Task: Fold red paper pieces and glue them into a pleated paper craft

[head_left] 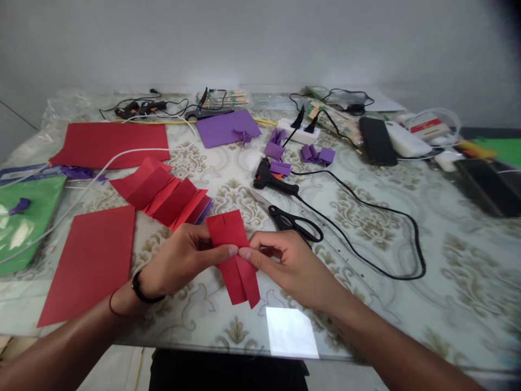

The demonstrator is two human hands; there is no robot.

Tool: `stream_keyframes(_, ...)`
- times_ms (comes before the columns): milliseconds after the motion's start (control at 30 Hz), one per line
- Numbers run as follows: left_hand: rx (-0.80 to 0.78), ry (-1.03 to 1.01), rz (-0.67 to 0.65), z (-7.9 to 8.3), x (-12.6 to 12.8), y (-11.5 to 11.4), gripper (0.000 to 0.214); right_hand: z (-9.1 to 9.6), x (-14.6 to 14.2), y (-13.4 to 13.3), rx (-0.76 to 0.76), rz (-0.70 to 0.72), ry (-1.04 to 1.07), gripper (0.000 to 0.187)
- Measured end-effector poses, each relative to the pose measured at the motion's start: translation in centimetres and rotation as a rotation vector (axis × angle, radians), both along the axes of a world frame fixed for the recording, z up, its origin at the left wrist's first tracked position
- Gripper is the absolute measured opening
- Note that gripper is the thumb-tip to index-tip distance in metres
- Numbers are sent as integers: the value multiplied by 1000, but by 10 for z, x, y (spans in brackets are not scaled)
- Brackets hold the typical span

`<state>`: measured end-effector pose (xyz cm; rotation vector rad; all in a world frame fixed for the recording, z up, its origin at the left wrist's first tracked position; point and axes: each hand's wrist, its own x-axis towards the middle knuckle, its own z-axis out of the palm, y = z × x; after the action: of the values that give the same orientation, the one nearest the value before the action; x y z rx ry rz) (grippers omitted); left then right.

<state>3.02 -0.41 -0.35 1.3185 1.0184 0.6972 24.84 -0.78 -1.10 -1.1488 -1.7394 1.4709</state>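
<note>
A folded strip of red paper [230,231] is held upright above the table's near part, with a slit or fold edge running down its lower half. My left hand [189,255] pinches it from the left, thumb on the front. From the other side my right hand [280,260] grips the same paper, its thumb tip meeting the left one. Fingers behind the paper are hidden. Just beyond lies a pleated red paper piece [163,193] with a purple edge. Black-handled scissors [288,220] rest behind my right hand, near a black glue gun [272,179].
Flat red sheets [91,260] and a green pack [30,228] lie on the left. Folded purple pieces [317,155], a purple sheet [226,127] and a white power strip [299,132] are farther back. The glue gun's cord [415,233] loops right, below a phone [376,141].
</note>
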Motion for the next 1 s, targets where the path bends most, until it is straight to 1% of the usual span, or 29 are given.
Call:
stream_keyframes(67,30,21,8,0,-1,0,20,-1,0,0,-31,-17,-3,43)
stream_keyframes(167,72,127,106,-1,-3,-1,28,-2,1,0,-60,-10,-40,46)
stream_keyframes(233,80,164,165,-2,-4,-1,33,-2,1,0,-43,0,-72,47)
stream_keyframes(267,76,164,174,-3,-4,-1,35,-2,0,0,-25,3,-82,47)
stream_keyframes(367,45,104,111,-4,-3,0,33,-1,0,-1,14,6,-87,45)
stream_keyframes(433,42,87,72,-5,-2,1,30,-1,0,-1,1,-11,-49,38)
stream_keyframes(500,65,92,89,-6,-2,1,27,-2,0,0,-21,-56,15,26)
stream_keyframes(567,86,82,122,-6,-1,0,24,-3,-1,0,-34,-103,81,19)
stream_keyframes(700,86,4,122,-6,2,-1,13,-5,-2,-1,-66,-146,155,20)
stream_keyframes(833,61,-10,127,-8,5,-4,14,-5,-3,-1,-89,-169,224,17)
stream_keyframes(1000,106,-6,168,-8,7,-8,11,-4,-3,-1,-93,-172,269,16)
